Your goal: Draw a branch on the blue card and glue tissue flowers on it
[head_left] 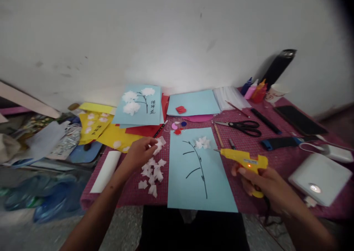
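My right hand [256, 182] is wrapped round the grip of a yellow hot glue gun [238, 155], its nozzle pointing left over the right edge of a light blue sheet of paper [184, 190]. A dark branch [201, 166] is drawn on that sheet, with a crumpled white paper blossom [202, 143] near its top. My left hand [139, 153] has its fingertips pinched on a white tissue paper piece [159, 145]. Below those fingers lies a loose pile of tissue paper pieces [152, 172], left of the blue sheet.
A finished flower card [154, 96] lies at the back left. Black scissors [245, 127], a pencil [218, 134], a utility knife [280, 143] and a phone [300, 119] are on the right, beyond a white power bank [319, 177]. Paint bottles [258, 92] stand by the wall. A white paper roll [106, 172] is leftmost.
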The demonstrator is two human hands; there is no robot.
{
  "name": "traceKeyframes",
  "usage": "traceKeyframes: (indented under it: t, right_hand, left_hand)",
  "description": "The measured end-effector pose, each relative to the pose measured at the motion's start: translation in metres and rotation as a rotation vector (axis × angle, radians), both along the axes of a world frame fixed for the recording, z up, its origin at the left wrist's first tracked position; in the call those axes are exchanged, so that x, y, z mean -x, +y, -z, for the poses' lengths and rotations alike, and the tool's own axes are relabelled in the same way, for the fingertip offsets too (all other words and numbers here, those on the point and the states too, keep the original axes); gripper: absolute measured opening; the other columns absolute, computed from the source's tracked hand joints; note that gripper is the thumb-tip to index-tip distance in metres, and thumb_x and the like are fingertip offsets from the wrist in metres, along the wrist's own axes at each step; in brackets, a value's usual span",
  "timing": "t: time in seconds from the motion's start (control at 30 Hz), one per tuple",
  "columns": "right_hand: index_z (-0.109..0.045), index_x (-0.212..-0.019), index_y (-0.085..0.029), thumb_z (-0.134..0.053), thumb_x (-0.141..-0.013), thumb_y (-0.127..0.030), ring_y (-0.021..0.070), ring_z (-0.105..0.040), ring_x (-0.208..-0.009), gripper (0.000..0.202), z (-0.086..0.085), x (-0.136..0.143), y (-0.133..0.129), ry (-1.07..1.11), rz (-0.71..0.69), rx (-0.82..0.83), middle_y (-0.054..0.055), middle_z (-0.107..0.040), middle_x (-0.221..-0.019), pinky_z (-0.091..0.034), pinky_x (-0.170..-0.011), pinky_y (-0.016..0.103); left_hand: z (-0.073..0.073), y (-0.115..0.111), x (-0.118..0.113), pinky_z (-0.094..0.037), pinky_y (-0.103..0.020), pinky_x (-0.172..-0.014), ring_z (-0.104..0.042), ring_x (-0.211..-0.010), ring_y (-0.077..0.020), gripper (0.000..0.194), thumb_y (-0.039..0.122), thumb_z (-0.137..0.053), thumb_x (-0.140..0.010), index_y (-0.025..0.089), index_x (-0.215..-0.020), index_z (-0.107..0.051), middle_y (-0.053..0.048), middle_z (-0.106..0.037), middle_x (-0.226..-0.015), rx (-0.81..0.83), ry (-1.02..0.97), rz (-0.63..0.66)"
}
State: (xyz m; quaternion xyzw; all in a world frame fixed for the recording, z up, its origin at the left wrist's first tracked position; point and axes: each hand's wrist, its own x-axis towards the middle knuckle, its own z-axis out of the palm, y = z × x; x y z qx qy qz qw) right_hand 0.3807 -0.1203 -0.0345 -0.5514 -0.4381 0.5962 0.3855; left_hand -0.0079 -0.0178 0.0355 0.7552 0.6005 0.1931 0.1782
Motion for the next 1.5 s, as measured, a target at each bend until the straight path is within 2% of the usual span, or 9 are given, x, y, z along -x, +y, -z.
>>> traceKeyframes:
  t: [0.17, 0.3, 0.5, 0.6, 0.8, 1.03, 1.27, 1.37, 1.5]
  right_hand:
    - [-0.064, -0.095, -0.016, -0.062, -0.091, -0.051, 0.0104, -0.04, -0.047, 0.036, 0.02, 0.009, -0.008, 0.085, -0.027, 0.044, -0.003, -0.049, -0.053, -0.027, -0.046, 0.025]
    - [-0.063, -0.094, -0.016, -0.061, -0.092, -0.05, 0.0101, -0.038, -0.047, 0.034, 0.025, 0.012, -0.009, 0.101, -0.004, 0.051, -0.004, -0.048, -0.051, -0.026, -0.047, 0.025]
    - [-0.063, -0.094, -0.016, -0.059, -0.093, -0.05, 0.0098, -0.038, -0.047, 0.035, 0.026, 0.012, -0.01, 0.082, -0.002, 0.031, -0.004, -0.049, -0.051, -0.026, -0.047, 0.025]
    - [-0.063, -0.093, -0.016, -0.06, -0.092, -0.051, 0.0103, -0.04, -0.047, 0.036, 0.025, 0.013, -0.01, 0.067, -0.013, 0.019, -0.004, -0.05, -0.051, -0.027, -0.047, 0.025]
    - [-0.063, -0.092, -0.017, -0.06, -0.091, -0.054, 0.0106, -0.039, -0.046, 0.037, 0.021, 0.014, -0.009, 0.067, -0.014, 0.032, -0.004, -0.05, -0.05, -0.029, -0.046, 0.025]
    - [-0.066, -0.09, -0.017, -0.058, -0.091, -0.056, 0.012, -0.041, -0.049, 0.04, 0.023, 0.014, -0.01, 0.044, -0.009, 0.018, -0.002, -0.051, -0.052, -0.029, -0.048, 0.026]
    - [-0.066, -0.086, -0.015, -0.062, -0.087, -0.058, 0.0114, -0.041, -0.045, 0.043, 0.016, 0.019, -0.009, 0.071, 0.023, -0.005, -0.002, -0.051, -0.049, -0.027, -0.047, 0.026]
    - [-0.066, -0.086, -0.015, -0.061, -0.088, -0.059, 0.0113, -0.041, -0.045, 0.044, 0.014, 0.019, -0.009, 0.065, 0.029, -0.013, -0.003, -0.051, -0.048, -0.026, -0.048, 0.026]
    - [-0.065, -0.088, -0.015, -0.059, -0.091, -0.056, 0.0107, -0.041, -0.046, 0.041, 0.017, 0.017, -0.011, 0.089, 0.024, -0.034, -0.003, -0.052, -0.048, -0.026, -0.048, 0.026]
  left_hand:
    - [0.015, -0.021, 0.031, -0.043, -0.027, -0.068, -0.062, -0.075, -0.0161, 0.017, 0.025, -0.055, -0.088, 0.019, -0.081, -0.068, -0.001, -0.069, -0.079, 0.101, 0.125, 0.14]
    - [0.029, -0.021, 0.024, -0.043, -0.027, -0.071, -0.064, -0.079, -0.0172, 0.017, 0.025, -0.054, -0.089, 0.019, -0.083, -0.069, -0.003, -0.071, -0.085, 0.126, 0.169, 0.179]
    - [0.033, -0.015, 0.008, -0.039, -0.029, -0.065, -0.064, -0.076, -0.0208, 0.027, 0.043, -0.058, -0.088, 0.021, -0.078, -0.071, -0.005, -0.07, -0.083, 0.175, 0.35, 0.144]
    - [0.035, -0.016, 0.003, -0.038, -0.029, -0.065, -0.064, -0.076, -0.0209, 0.024, 0.041, -0.059, -0.086, 0.021, -0.079, -0.071, -0.006, -0.069, -0.086, 0.184, 0.378, 0.137]
    - [0.029, -0.016, 0.007, -0.041, -0.027, -0.067, -0.063, -0.076, -0.0179, 0.02, 0.027, -0.054, -0.085, 0.019, -0.079, -0.071, -0.004, -0.071, -0.085, 0.242, 0.188, 0.171]
    - [0.018, -0.016, 0.007, -0.046, -0.025, -0.066, -0.063, -0.074, -0.0157, 0.023, 0.032, -0.052, -0.088, 0.019, -0.089, -0.071, -0.001, -0.072, -0.083, 0.376, -0.137, 0.123]
    - [0.017, -0.013, -0.057, -0.046, -0.027, -0.068, -0.065, -0.075, -0.017, 0.022, 0.03, -0.054, -0.087, 0.02, -0.08, -0.072, -0.001, -0.073, -0.08, 0.252, -0.093, 0.254]
    - [0.026, -0.008, -0.095, -0.046, -0.028, -0.07, -0.065, -0.076, -0.0177, 0.021, 0.029, -0.055, -0.087, 0.02, -0.082, -0.074, -0.002, -0.074, -0.081, 0.192, -0.047, 0.363]
    - [0.042, 0.004, -0.132, -0.045, -0.029, -0.067, -0.065, -0.075, -0.0187, 0.021, 0.026, -0.055, -0.086, 0.021, -0.077, -0.073, -0.003, -0.073, -0.079, 0.144, 0.061, 0.357]
